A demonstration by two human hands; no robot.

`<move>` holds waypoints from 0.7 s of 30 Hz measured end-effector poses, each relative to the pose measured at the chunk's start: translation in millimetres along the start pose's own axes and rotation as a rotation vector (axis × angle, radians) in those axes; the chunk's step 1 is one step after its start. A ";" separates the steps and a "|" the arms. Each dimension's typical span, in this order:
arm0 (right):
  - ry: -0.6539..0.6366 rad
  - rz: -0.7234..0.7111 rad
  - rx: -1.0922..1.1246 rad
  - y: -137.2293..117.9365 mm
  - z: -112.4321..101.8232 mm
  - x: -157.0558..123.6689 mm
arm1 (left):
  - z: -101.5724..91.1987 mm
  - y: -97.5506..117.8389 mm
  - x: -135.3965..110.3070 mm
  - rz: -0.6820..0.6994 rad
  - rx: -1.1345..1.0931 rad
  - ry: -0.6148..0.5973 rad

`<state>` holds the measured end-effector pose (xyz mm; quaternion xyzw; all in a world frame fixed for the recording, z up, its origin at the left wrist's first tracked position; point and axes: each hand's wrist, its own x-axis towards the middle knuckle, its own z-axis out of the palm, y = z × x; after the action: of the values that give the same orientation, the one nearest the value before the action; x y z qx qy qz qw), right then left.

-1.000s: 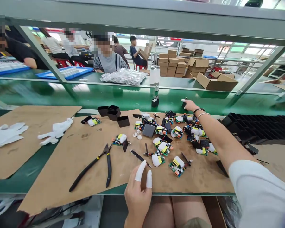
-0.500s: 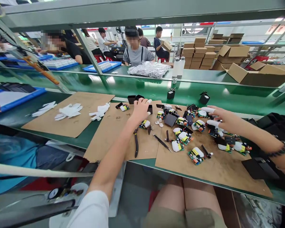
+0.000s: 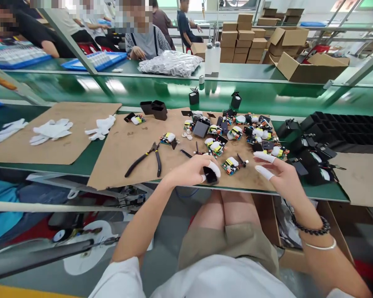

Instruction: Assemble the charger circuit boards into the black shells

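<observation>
The left hand (image 3: 189,171) gripped a small black casing (image 3: 210,176), possibly a charger shell, at the near edge of the cardboard sheet (image 3: 127,140). The right hand (image 3: 281,176) hovered open over that edge. Circuit boards (image 3: 230,165) crowded the sheet's far right, and pliers (image 3: 146,159) lay on its barer left.

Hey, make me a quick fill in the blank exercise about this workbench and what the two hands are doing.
1. The left hand grips a small housing whose colour is ___.
2. The right hand is open and holds ___.
3. The pliers lie on the cardboard sheet, to the ___ of the left hand.
4. The right hand's fingertips wear covers coloured ___.
Missing words: black; nothing; left; white.
</observation>
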<state>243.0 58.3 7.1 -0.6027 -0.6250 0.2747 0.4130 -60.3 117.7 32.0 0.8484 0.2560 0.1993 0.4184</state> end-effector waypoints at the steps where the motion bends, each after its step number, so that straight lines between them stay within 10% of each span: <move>1: 0.024 0.029 0.007 1.9 5.8 -5.6 | 5.0 -5.1 4.8 -0.003 0.015 0.003; 12: 0.151 0.151 -0.660 -32.3 109.9 -24.1 | 87.3 -28.0 -34.4 -0.142 -0.225 0.600; 21: -0.021 0.202 -0.808 -44.8 103.2 12.9 | 116.3 -36.8 -13.5 -0.245 -0.141 0.901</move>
<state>132.8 81.5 -5.2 -0.7717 -0.6246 0.0525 0.1078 -16.6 58.0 -65.9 0.6104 0.4963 0.5136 0.3425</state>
